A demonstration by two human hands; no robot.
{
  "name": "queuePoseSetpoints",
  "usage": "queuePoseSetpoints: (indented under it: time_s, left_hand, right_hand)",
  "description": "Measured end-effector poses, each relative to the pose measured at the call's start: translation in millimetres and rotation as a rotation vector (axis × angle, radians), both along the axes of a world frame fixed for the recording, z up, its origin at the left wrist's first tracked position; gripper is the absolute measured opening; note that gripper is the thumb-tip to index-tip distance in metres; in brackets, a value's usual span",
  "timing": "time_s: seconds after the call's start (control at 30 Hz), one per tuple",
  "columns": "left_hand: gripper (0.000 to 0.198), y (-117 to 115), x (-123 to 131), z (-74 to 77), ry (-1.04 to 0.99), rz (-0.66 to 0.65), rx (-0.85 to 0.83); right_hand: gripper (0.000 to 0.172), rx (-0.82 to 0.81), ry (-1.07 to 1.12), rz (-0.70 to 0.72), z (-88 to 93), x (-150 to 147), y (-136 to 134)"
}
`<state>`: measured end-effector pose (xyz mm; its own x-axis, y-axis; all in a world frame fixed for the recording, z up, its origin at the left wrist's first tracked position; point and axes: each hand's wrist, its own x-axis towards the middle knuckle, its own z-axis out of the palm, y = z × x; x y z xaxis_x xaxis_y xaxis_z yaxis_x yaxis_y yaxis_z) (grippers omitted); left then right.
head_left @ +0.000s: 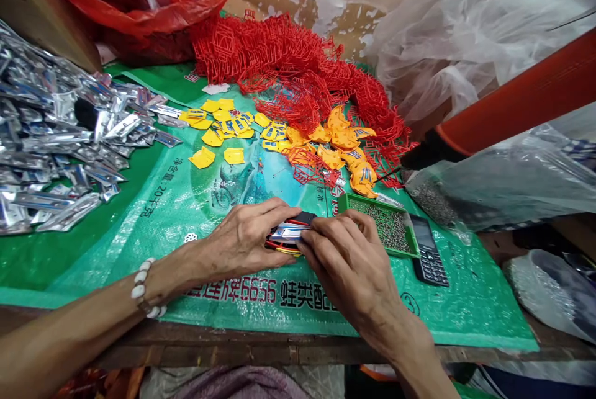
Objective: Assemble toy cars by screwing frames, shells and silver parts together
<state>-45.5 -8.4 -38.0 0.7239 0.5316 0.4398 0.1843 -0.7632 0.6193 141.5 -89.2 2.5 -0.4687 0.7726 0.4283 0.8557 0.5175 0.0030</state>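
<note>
Piece in work: the small multi-coloured piece [286,233], with black, red, silver-blue and yellow parts showing, was between the two hands, over the front middle of the green sheet [116,244] that covered the desk [261,352]; whether it touched the sheet could not be told.
Left grip: the left hand [251,231] had its thumb and fingers bent about the piece's left end, with only the piece's thickness between them.
Right grip: the right hand [347,250] had its fingers drawn close together at the other end, fingertips against the silver-blue part; the contact underneath was hidden.
Fingertip work: it seemed best done with the left hand holding firm and level while the right fingertips pressed lightly and evenly, since a one-sided push could have skewed the stacked parts.
Metal bits: the green tray [413,242] of small metal bits [391,225] sat just beyond the right hand, beside the phone [431,250]; small wrist movements suited that spot, as a wide sweep might have knocked it.
Orange-red tool: the tool [516,98] slanted in from the right, its dark end near the tray, so the right arm was better low.
Loose parts: yellow pieces [233,123] and orange pieces [344,138] lay past the hands, red lattice pieces [288,58] behind them, silver pieces [69,144] at left.
</note>
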Motion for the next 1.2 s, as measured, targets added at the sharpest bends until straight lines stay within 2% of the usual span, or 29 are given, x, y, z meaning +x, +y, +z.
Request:
queuePoseSetpoints:
  time_s: [0.1, 0.27, 0.47, 0.67, 0.87, 1.03, 1.2]
  left_hand:
    - [0.053, -0.4, 0.3, 0.9, -0.003, 0.007, 0.009]
    - [0.047, -1.4, 1.7, 2.0, -0.022, 0.017, 0.033]
    - [0.049, -1.8, 2.4, 1.2, -0.023, 0.015, 0.013]
    - [0.046, -0.4, 2.0, -0.9, -0.042, -0.002, 0.004]
    - [0.045, 0.9, 2.6, -0.9, -0.049, -0.015, -0.024]
    - [0.048, 1.6, 2.9, -4.1, -0.076, -0.041, 0.003]
    - [0.050, 2.2, 2.8, -6.9, -0.089, -0.050, 0.016]
  right_hand:
    - [0.008, -0.008, -0.041, 0.033, 6.1, -0.6, 2.8]
    - [0.029, -0.005, -0.113, 0.095, 12.7, 0.3, 2.7]
    - [0.023, -0.050, -0.140, 0.042, 21.0, -5.1, 1.3]
    - [0.024, -0.115, -0.238, 0.056, 30.4, -9.2, 0.4]
    - [0.017, -0.132, -0.266, -0.011, 27.1, -9.8, -1.7]
    - [0.018, -0.129, -0.220, 0.034, 25.8, -9.9, 0.4]
    - [0.015, -0.137, -0.221, 0.006, 25.6, -10.5, 2.3]
